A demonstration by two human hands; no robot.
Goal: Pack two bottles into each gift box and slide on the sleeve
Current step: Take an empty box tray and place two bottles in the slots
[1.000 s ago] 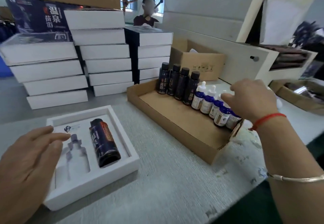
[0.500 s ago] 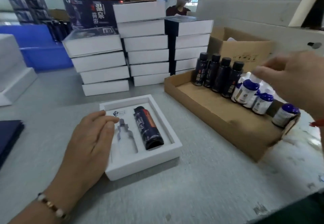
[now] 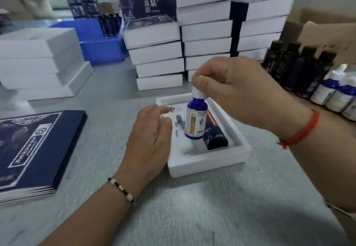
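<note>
- We see grey surface (image 3: 202,207) nearest us, with both forearms reaching in over it.
- Our left hand (image 3: 152,136) lies flat, its grip released, fingers straight and resting on the left rim of the box (image 3: 208,163).
- The box is a white tray, open on top; a dark bottle (image 3: 214,134) lies in its right slot, and the left slot (image 3: 180,124) holds nothing.
- Our right hand (image 3: 240,95) has its grip pinched on the white cap of a blue bottle (image 3: 194,122), which hangs roughly upright over the box, above the left slot and just beside the dark bottle. We cannot tell if its base touches the tray.
- A red cord (image 3: 300,130) circles the right wrist; a bead bracelet (image 3: 121,190) circles the left.
- To the left lies a pile of flat navy sleeves (image 3: 32,149).
- At the right edge stand rows of dark and blue spare bottles (image 3: 312,80).
- Farther back rise stacks of white boxes (image 3: 206,39), some sleeved, with a blue crate (image 3: 100,43) behind.
</note>
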